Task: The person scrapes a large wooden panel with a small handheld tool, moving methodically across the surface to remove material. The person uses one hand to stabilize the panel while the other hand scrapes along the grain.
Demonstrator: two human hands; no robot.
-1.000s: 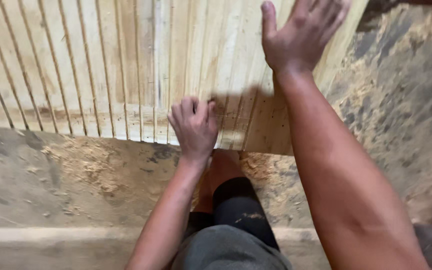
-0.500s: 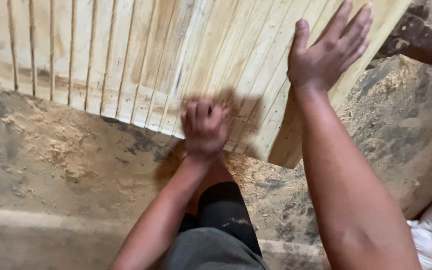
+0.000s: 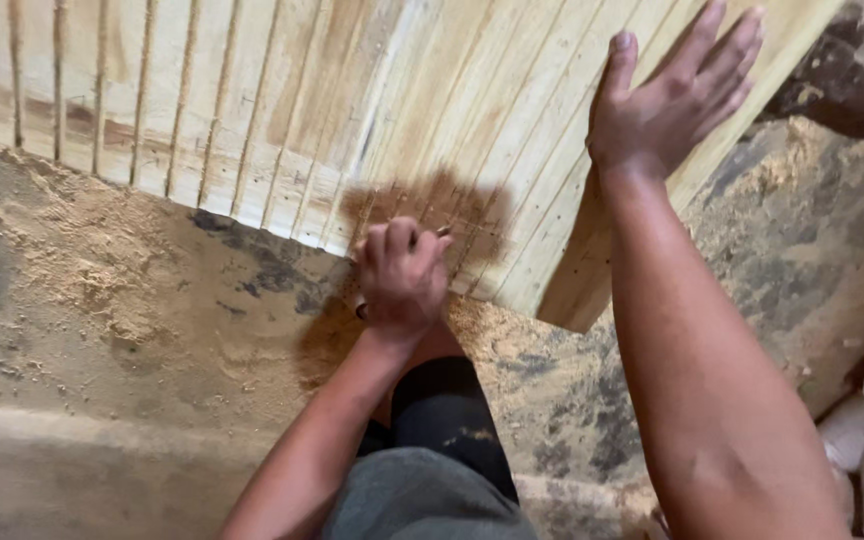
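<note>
Pale slatted wooden panel (image 3: 372, 110) shifted rightward; your left hand (image 3: 402, 275) fisted on small tool, rubbing lower edge. Right hand (image 3: 667, 105) open, flat, bracing panel. Darkened patch (image 3: 432, 205) done; rest untouched.

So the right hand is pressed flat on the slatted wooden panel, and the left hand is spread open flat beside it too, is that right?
Not quite. In the head view the left hand is closed in a fist at the slatted wooden panel's lower edge, not spread flat. The right hand does lie open on the panel.

Soft daylight, mild motion blur, faint shadows
</note>
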